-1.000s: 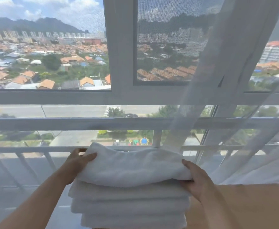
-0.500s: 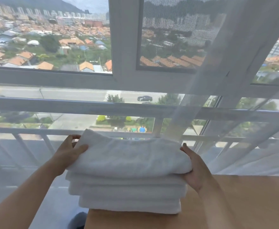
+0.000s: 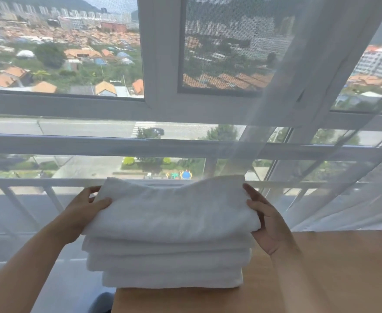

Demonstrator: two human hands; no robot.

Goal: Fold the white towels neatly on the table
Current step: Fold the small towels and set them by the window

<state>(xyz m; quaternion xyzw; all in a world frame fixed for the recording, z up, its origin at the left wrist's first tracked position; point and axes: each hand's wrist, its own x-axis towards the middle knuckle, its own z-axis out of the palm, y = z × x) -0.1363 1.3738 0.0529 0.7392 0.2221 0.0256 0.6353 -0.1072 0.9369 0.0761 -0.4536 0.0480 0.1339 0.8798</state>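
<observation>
- Nearest, the wooden surface [image 3: 321, 279] carries the stack of folded towels [image 3: 169, 265] at its left near corner; the bottom layer sits close to the left edge, and the layers above overhang that edge towards the floor. Risk: a sideways push to the left may tip the overhanging layers off the surface.
- Next, the layers are stepped and not flush, each wider than the one beneath on the left. Risk: the pile is top-heavy on that side, so downward pressure there may slide it apart.
- Above, the top towel [image 3: 172, 211] lies on the stack, its far edge sagging in the middle. Both hands grasp it: the left hand [image 3: 81, 211] clasps the left end, thumb on top and fingers behind; the right hand [image 3: 269, 224] cups the right end, fingers curled under the fold. Whether it is being set down or lifted cannot be told.
- Risk: uneven release, one hand before the other, may drag the fold open or skew the towel across the pile.
- Farther right, the sheer curtain [image 3: 321, 154] hangs just beside the right hand. Risk: the fabric may catch under the towel or on the fingers.
- Farthest, the window frame [image 3: 163, 102] and railing [image 3: 50, 184] stand behind the stack; their gap from it cannot be judged.
</observation>
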